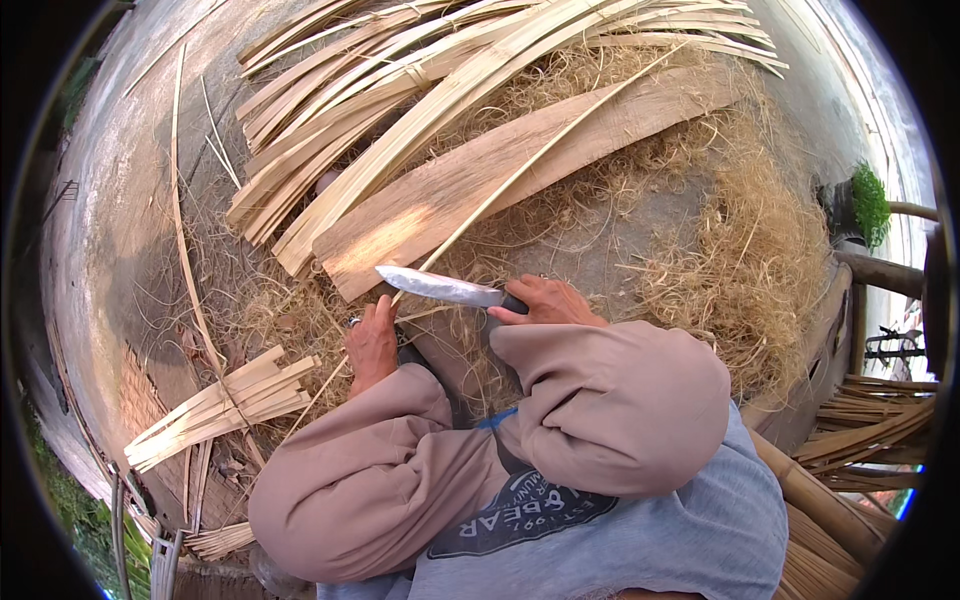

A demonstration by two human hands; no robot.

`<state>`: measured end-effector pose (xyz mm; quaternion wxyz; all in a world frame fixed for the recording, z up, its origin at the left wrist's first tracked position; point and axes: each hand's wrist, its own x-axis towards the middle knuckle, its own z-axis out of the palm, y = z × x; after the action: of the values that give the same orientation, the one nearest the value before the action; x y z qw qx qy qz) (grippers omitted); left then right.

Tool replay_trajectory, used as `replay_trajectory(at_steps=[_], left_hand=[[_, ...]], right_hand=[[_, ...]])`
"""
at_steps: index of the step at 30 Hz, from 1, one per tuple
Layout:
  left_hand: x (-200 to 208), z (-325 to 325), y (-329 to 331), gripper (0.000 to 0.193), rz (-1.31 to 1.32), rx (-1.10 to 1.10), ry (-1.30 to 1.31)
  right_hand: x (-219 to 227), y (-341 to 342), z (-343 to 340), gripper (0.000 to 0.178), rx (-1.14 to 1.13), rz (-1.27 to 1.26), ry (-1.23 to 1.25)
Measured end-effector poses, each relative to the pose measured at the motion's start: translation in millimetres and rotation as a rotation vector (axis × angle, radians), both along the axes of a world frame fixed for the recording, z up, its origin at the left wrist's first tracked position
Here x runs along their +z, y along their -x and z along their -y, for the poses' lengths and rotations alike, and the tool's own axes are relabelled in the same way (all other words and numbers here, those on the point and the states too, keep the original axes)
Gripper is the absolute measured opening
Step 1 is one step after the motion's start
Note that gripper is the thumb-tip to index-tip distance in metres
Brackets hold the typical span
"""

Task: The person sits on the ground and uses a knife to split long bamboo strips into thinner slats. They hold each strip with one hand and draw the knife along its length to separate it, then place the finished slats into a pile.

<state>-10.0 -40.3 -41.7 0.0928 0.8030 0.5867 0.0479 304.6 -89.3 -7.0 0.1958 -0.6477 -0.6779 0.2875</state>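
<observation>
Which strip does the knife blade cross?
The long, thin strip running diagonally over the broad board to the left hand; piled strips lie clear of the blade.

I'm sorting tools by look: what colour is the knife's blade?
Silvery grey; the blade shows best in the head view.

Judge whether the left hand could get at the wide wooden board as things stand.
Probably yes: the left hand is near the wide board, though it holds a thin strip and the knife sits close by.
</observation>
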Motion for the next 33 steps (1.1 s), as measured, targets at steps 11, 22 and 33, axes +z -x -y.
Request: replay_trajectory(at_steps=[11, 22, 33], left_hand=[[19, 2, -6, 0.042, 0.064, 0.092, 0.134], [25, -7, -20, 0.044, 0.093, 0.06, 0.197], [35, -8, -8, 0.046, 0.238, 0.121, 0.312]], right_hand=[[8, -208, -69, 0.059, -0.671, 0.003, 0.045], [-31, -96, -29, 0.042, -0.002, 0.074, -0.001], [-8, -189, -69, 0.062, -0.673, -0.072, 0.073]])
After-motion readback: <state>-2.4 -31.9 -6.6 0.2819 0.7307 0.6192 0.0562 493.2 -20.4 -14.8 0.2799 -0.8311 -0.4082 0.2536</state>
